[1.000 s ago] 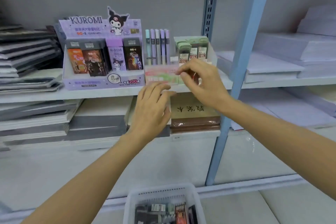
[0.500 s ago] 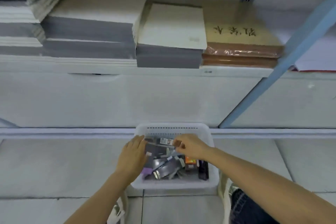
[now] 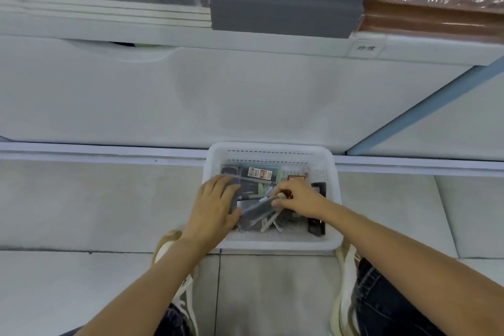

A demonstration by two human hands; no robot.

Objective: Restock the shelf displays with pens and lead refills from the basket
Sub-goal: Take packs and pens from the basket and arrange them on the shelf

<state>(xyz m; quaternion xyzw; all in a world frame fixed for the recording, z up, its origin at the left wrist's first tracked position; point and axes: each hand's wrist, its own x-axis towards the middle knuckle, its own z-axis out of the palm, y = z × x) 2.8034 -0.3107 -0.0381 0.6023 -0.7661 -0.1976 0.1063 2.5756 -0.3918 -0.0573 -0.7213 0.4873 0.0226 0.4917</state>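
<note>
A white plastic basket (image 3: 272, 148) stands on the tiled floor in front of the bottom shelf. It holds several pens and packs of lead refills, among them a dark pack with a white label (image 3: 259, 172). My left hand (image 3: 215, 206) lies over the basket's left side, its fingers resting on a grey pack. My right hand (image 3: 297, 200) reaches into the middle of the basket and pinches a grey pen (image 3: 255, 209) near its end. The shelf displays are out of view.
Above the basket runs a white shelf front (image 3: 191, 95), with stacks of grey paper (image 3: 283, 0) and brown wrapped packs (image 3: 433, 13) on the shelf. A blue upright (image 3: 425, 109) slants at the right. My shoes and knees flank the basket.
One second ago both hands were up at the shelf display. The view has dropped to the floor and moved closer; both hands are down in the basket, the right one pinching a pen.
</note>
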